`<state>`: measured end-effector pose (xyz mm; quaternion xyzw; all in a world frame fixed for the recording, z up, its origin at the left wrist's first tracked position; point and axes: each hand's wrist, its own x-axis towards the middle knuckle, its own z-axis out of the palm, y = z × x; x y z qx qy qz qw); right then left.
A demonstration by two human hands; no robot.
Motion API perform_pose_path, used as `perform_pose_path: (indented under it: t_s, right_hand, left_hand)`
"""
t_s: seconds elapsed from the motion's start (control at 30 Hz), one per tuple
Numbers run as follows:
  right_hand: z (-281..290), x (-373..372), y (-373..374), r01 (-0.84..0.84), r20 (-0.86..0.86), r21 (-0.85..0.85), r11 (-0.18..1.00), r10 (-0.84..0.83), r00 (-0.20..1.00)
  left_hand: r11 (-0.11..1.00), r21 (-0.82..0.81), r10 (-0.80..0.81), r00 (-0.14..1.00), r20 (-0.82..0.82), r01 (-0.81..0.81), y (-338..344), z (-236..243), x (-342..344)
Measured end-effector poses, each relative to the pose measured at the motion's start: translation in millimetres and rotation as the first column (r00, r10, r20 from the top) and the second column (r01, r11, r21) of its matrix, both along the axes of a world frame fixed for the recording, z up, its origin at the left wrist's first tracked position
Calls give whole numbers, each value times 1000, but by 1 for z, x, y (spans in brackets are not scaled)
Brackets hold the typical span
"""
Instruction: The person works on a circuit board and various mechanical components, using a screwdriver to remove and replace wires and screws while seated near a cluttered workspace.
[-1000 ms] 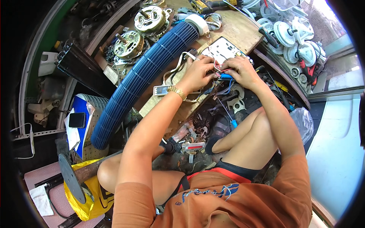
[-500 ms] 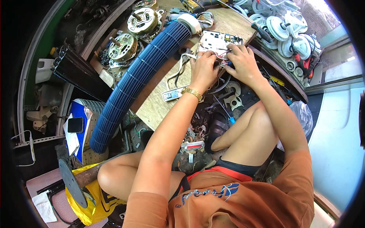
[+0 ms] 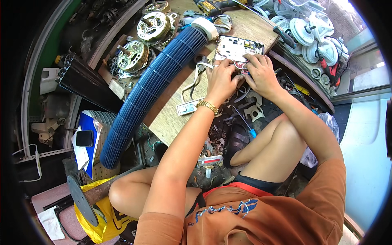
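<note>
A white circuit board with small electronic parts lies at the near right corner of the plywood bench. My left hand is at its near edge, fingers curled and thumb pointing right. What sits in its grip is hidden. On the right, my right hand pinches at thin red and white wires by the same edge, its upper fingers touching the board. A pale cable runs from near my left hand to a small display panel on the wood.
A long blue blower wheel lies slantwise to the left. Motors stand behind it. A yellow-black power drill is at the back. White plastic gear parts pile up at right. A blue-handled screwdriver leans below.
The whole view has shifted slightly, moving the scene right and down. My hands stay together at the board's near edge, with the fingers moved a little.
</note>
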<state>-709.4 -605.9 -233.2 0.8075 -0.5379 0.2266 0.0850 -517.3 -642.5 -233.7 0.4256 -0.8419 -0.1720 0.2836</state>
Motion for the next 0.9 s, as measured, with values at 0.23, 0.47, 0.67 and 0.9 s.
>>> perform_pose_path:
  t_s: [0.23, 0.47, 0.67, 0.9]
  right_hand:
    - [-10, -1, -4, -35, 91, -39, 999, 38, 995]
    - [-11, 1, -2, -45, 150, -62, 997, 54, 987]
    - [-11, 7, -1, -43, 210, -67, 997, 56, 976]
    - [4, 0, 1, -37, 157, 92, 995, 22, 987]
  left_hand:
    - [1000, 6, -4, 994, -107, 5, -4, 0, -6]
    - [996, 86, -3, 981, -195, 21, -9, -3, -5]
    - [997, 18, -69, 943, -324, 79, -14, -9, 2]
    - [998, -26, -58, 997, -45, 56, -7, -4, 3]
